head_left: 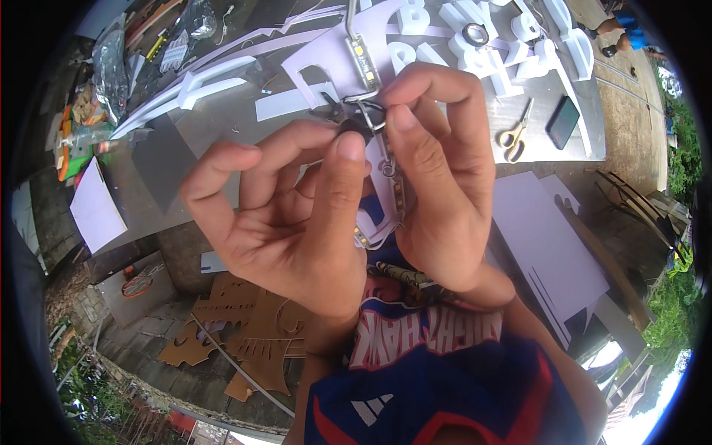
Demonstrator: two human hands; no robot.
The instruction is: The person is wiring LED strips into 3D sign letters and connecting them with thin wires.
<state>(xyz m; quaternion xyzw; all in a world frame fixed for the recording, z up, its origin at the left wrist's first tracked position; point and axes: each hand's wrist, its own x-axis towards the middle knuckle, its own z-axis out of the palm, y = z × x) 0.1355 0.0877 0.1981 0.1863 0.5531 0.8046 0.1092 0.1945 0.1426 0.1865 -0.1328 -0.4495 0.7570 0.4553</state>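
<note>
Both hands are raised close together over the near edge of the table, pinching at a wire joint in a chain of LED modules. My left hand (297,200) holds a small black strip (354,126) between thumb and index finger, its other fingers loosely curled. My right hand (445,170) pinches the thin wire (377,119) beside it. One LED module (363,63) with yellow chips lies above the fingertips. Another LED module (399,194) hangs below, between the hands. A white cut-out panel (319,52) lies behind them. The fingertips partly hide the joint.
White block letters (415,18) stand at the back of the grey metal table (215,167). A black tape roll (475,34) rests among them. Scissors (513,141) and a dark phone (563,122) lie on the right. Brown cut-out sheets (259,334) are on the ground, lower left.
</note>
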